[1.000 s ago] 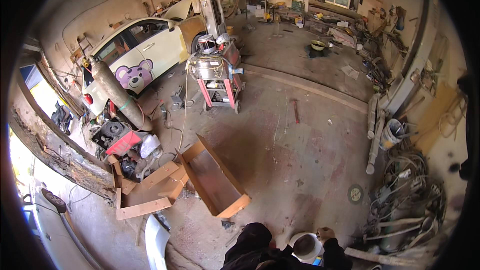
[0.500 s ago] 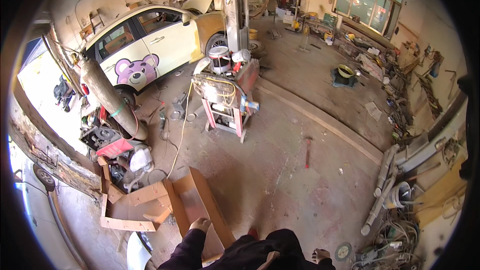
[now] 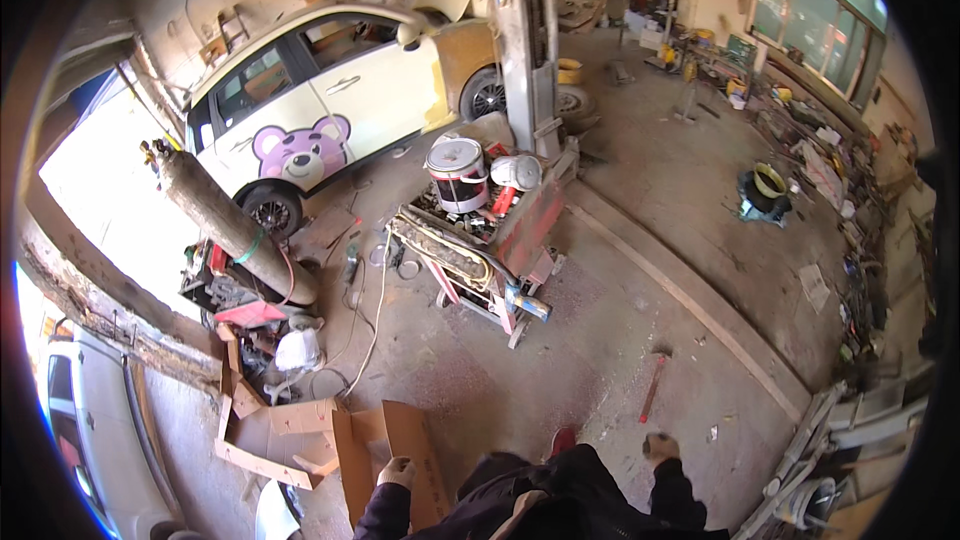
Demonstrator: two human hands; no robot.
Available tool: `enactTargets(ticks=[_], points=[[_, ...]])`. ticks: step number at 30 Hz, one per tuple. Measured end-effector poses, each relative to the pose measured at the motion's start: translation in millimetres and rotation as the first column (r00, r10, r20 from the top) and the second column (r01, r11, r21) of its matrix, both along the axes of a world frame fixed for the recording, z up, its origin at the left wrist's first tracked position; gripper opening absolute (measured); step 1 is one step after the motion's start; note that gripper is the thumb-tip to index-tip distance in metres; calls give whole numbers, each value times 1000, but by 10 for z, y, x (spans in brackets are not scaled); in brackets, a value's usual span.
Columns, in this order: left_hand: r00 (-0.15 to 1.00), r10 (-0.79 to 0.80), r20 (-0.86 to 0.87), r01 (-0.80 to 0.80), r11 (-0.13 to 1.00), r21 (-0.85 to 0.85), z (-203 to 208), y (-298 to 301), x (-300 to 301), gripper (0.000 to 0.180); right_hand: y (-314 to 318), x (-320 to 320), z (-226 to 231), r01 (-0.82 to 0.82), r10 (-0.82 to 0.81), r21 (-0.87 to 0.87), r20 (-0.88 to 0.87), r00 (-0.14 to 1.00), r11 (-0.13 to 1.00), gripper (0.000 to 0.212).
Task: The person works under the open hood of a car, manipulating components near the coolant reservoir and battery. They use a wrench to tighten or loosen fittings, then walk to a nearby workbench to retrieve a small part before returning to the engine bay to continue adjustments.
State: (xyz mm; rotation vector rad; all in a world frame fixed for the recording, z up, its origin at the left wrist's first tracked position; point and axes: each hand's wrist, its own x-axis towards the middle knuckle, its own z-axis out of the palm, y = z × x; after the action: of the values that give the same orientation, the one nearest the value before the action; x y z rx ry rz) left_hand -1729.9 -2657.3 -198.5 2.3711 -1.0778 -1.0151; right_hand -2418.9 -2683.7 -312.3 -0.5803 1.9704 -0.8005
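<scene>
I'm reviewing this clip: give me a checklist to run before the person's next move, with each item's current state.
1. Right hand free of any load: cannot tell for certain; it is partly curled, with nothing plainly visible in it.
2. Left hand clear of the cardboard box: cannot tell; they overlap in this view.
3. Floor free of loose tools: not ok; a red-handled tool lies ahead of the right hand.
4. Floor free of trailing lines: not ok; a pale hose runs down beside the cart.
5. Bucket upright on the cart: ok.
</scene>
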Motion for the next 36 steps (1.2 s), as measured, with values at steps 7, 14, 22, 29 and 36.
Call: enactTargets(ticks=[7,14,22,29,36], points=[[963,197,-182,-236,944,-229,251,-1244,-328,33,-3268,167,1677,-166,159,-338,-49,986,926,43],[986,39,-163,-119,849,-515,683,-3903,-161,49,-5009,1647,3146,-145,263,-550,142,954,822,34],[754,-151,-639,-323,762,-561,1692,-6418,-435,59,-6663,3349,3578,-460,595,-673,-36,803,579,39],[583,-44,-812,-478,789,-386,1605,-6950,-841,76,-7302,3815,3432,-706,736,-465,-155,659,535,32],[779,-61,-625,-396,724,-564,1657,-6979,-1169,79,-7333,3801,3476,-595,772,-522,228,593,611,36]])
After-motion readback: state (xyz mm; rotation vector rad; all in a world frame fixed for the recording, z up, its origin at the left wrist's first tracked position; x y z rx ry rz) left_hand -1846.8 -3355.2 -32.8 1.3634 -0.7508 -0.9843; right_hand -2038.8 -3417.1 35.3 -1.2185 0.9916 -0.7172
